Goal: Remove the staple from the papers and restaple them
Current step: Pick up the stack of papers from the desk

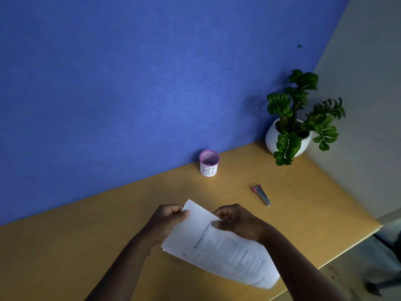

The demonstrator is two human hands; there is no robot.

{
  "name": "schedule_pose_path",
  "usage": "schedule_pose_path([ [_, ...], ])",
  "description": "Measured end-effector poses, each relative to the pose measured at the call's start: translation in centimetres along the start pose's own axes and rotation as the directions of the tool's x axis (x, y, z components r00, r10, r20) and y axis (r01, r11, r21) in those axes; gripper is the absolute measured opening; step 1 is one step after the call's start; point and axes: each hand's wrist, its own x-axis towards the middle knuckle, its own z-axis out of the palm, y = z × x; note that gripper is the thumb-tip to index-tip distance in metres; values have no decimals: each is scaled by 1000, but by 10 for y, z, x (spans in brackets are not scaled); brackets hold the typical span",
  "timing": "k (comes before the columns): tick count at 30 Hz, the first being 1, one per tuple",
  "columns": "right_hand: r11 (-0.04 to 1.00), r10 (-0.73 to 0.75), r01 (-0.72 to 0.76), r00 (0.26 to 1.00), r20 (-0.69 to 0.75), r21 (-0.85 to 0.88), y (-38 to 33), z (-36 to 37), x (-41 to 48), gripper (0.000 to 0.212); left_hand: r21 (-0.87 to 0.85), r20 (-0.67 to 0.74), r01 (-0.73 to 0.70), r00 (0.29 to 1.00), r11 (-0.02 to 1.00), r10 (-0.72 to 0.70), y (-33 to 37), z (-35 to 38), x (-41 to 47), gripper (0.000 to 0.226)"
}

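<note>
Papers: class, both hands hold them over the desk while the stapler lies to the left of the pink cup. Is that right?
Not quite. The head view shows the stapler to the right of the cup. Both the left hand and right hand do hold the papers.

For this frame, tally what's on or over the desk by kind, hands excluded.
Papers, one sheaf held in both hands: 1
Stapler, pink and metal: 1
Cup, pink rim, lettered label: 1
Potted plant, white pot: 1
Total: 4
</note>
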Motion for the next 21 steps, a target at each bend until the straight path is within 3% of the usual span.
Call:
schedule_pose_path([
  [4, 995, 87, -75, 969, -231, 62, 19, -24, 18, 6, -62, -123, -40, 992, 997, 32, -7, 3, 3, 30],
  [5, 992, 124, -111, 932, -341, 57, 26, -32, 24, 11, -77, -160, -41, 987, 996, 28, -10, 2, 5, 33],
  [8, 900, 117, -362, 737, -666, -243, 46, -61, 39, 25, -98, -260, -7, 965, 995, -19, -19, 1, 8, 29],
  [9, 872, 131, -428, 672, -729, -238, 53, -71, 41, 33, -109, -285, 3, 958, 994, -34, -21, 1, 10, 30],
  [11, 839, 172, -508, 589, -789, -195, 66, -88, 47, 41, -133, -329, 13, 943, 991, -57, -25, 1, 13, 33],
  [13, 767, 199, -603, 551, -810, -221, 79, -101, 56, 49, -158, -352, 24, 933, 987, -79, -25, 2, 15, 34],
  [16, 678, 212, -677, 554, -805, -287, 93, -110, 68, 55, -175, -377, 29, 922, 984, -94, -23, 6, 17, 33],
  [21, 634, 209, -691, 585, -783, -347, 110, -117, 83, 50, -185, -396, 52, 910, 981, -123, -15, 9, 22, 22],
])
